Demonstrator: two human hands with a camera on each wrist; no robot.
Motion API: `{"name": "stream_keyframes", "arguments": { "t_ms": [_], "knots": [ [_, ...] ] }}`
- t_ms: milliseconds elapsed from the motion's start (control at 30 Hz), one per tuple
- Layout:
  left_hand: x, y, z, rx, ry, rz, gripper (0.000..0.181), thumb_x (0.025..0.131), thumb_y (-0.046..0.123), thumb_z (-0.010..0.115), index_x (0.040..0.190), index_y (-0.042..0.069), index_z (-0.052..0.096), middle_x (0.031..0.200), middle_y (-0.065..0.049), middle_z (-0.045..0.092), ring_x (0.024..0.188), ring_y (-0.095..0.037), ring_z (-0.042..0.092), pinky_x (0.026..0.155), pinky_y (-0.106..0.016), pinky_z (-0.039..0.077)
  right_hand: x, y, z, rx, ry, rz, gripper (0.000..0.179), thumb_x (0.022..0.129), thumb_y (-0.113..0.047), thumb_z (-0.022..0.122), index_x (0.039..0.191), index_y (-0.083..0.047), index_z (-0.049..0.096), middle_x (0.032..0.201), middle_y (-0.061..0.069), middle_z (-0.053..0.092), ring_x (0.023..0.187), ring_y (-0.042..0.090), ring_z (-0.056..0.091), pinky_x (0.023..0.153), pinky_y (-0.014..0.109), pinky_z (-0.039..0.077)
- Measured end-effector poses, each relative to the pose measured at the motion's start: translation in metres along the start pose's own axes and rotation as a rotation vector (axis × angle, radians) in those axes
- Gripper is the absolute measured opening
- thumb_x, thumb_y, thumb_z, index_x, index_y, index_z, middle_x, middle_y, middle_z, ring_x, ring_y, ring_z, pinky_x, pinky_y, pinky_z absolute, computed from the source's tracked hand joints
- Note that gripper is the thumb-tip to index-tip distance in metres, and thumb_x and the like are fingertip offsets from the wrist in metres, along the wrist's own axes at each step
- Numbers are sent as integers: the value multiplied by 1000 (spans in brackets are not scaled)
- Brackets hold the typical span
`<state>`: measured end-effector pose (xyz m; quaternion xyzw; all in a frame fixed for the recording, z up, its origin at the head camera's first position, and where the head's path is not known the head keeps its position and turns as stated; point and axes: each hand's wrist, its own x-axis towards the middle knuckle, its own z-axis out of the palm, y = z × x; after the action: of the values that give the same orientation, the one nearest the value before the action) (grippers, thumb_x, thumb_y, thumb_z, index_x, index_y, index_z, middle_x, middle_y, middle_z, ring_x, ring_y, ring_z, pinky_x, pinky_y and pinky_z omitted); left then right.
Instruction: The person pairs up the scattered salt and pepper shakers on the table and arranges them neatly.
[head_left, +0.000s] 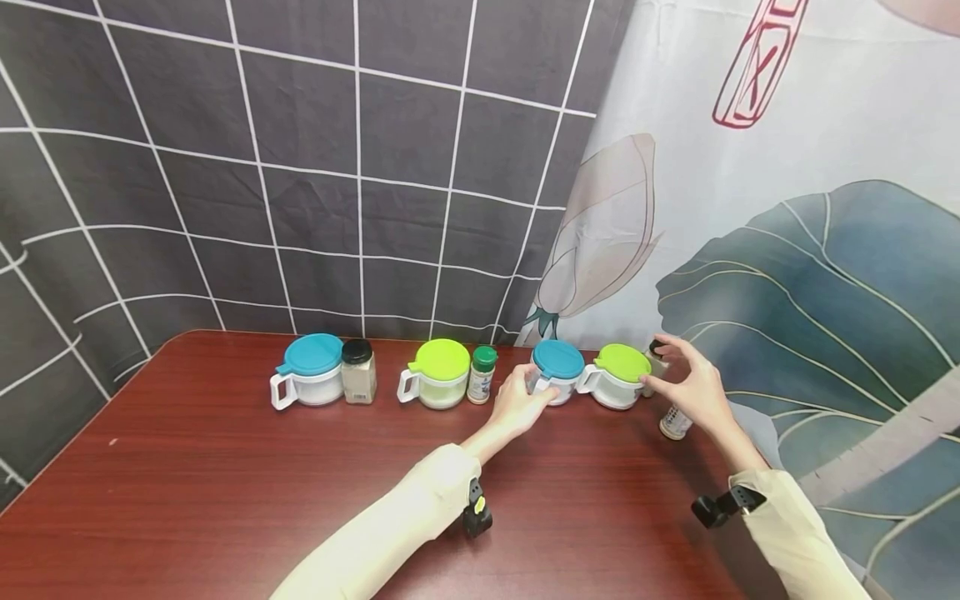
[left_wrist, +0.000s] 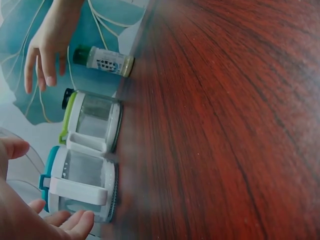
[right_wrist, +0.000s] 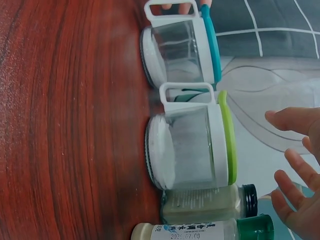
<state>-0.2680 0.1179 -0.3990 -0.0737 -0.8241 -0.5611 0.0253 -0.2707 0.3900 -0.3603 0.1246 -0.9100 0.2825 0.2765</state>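
Observation:
In the head view my left hand [head_left: 521,402] is at a glass seasoning jar with a blue lid [head_left: 558,360] and a white handle. The left wrist view has its thumb and fingers [left_wrist: 80,225] spread apart beside that jar. My right hand [head_left: 693,387], fingers apart, hovers by a jar with a lime-green lid [head_left: 622,363] and a black-capped shaker bottle [right_wrist: 205,204]. Nothing lies between its fingers [right_wrist: 295,165] in the right wrist view. Partly hidden under this hand stands a green-capped shaker bottle [head_left: 676,423].
Farther left on the red-brown table [head_left: 225,483] stand another blue-lidded jar [head_left: 311,358], a black-capped bottle [head_left: 358,375], another green-lidded jar [head_left: 441,363] and a green-capped bottle [head_left: 482,379]. A checked grey cloth [head_left: 300,208] and a printed white cloth [head_left: 675,167] hang behind.

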Motion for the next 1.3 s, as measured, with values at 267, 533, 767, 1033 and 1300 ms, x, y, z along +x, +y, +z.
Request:
{"name": "stream_keyframes", "arguments": {
  "t_ms": [267, 533, 767, 1033, 1300],
  "knots": [
    [1, -3, 0, -5, 16, 5, 55, 83, 30, 69, 128, 6, 51, 127, -17, 59, 118, -31, 55, 99, -46, 44, 2, 6, 1, 2, 18, 15, 69, 72, -6, 82, 134, -9, 53, 112, 20, 66, 95, 29, 58, 77, 22, 44],
    [2, -8, 6, 23, 35, 30, 59, 79, 27, 70, 129, 4, 50, 125, -18, 59, 117, -33, 56, 98, -46, 45, 3, 13, -1, -6, 13, 39, 67, 73, -7, 81, 134, -6, 53, 112, 22, 65, 98, 37, 58, 79, 21, 40],
    [2, -8, 10, 31, 56, 41, 59, 78, 25, 73, 128, 3, 50, 127, -19, 59, 118, -34, 56, 98, -46, 44, 5, 18, -4, -26, 0, 76, 68, 74, -13, 82, 135, -7, 52, 115, 22, 65, 95, 26, 60, 78, 20, 41],
    [5, -11, 11, 36, 82, 49, 56, 79, 20, 74, 126, 4, 50, 124, -20, 59, 114, -33, 56, 96, -45, 45, 8, 24, -7, -21, -14, 103, 68, 75, -12, 81, 135, -4, 51, 116, 26, 63, 100, 41, 61, 75, 25, 43],
    [7, -13, 12, 33, 87, 57, 55, 78, 15, 74, 126, 3, 50, 121, -20, 60, 112, -34, 57, 94, -45, 46, 13, 30, -9, -14, -27, 135, 67, 77, -15, 80, 136, -5, 50, 116, 26, 62, 100, 40, 61, 71, 8, 40]
  ]
}}
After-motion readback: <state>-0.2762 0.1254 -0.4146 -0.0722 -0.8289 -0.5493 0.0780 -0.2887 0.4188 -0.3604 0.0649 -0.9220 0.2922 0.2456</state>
